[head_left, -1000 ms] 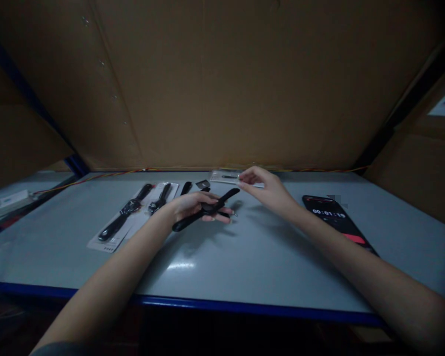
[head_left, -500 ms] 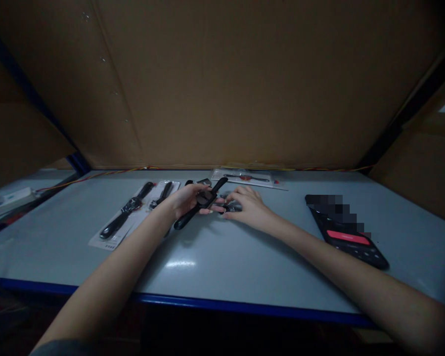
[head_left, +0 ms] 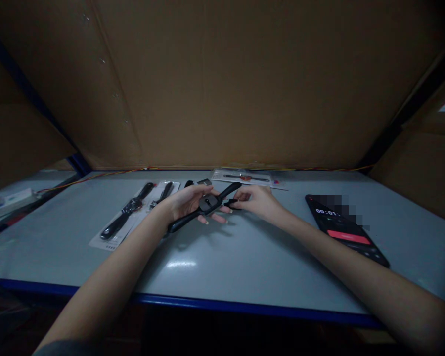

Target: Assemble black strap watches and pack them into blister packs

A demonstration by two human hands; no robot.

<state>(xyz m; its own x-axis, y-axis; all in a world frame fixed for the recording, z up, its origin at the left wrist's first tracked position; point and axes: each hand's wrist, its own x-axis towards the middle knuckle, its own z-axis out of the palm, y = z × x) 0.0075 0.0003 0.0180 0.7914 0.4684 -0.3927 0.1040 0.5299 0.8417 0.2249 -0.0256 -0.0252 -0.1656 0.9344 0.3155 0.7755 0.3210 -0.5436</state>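
Note:
My left hand (head_left: pixel 187 200) is closed around the middle of a black spokeshave (head_left: pixel 207 203), palm up, with some fingers reaching out beneath it. The tool slants, one handle towards me and the other up to the right. Just right of it, my right hand (head_left: pixel 261 201) pinches a small black piece (head_left: pixel 230 203), whose kind I cannot make out. Left of my left hand lies a packaged spokeshave (head_left: pixel 128 210) in clear plastic on card. Beside it is a second packaged tool (head_left: pixel 163 193), partly behind my hand and forearm.
Another flat package (head_left: pixel 244 177) lies at the back, near the cardboard wall (head_left: pixel 237 84). A phone (head_left: pixel 346 230) with a timer on its screen rests at the right. Red and yellow wires (head_left: pixel 107 173) run along the rear. The grey tabletop (head_left: pixel 244 267) has a blue front edge.
My left hand has turned the spokeshave so its flat middle faces up more, and moved it slightly right. My right hand has drawn a little right with the small black piece.

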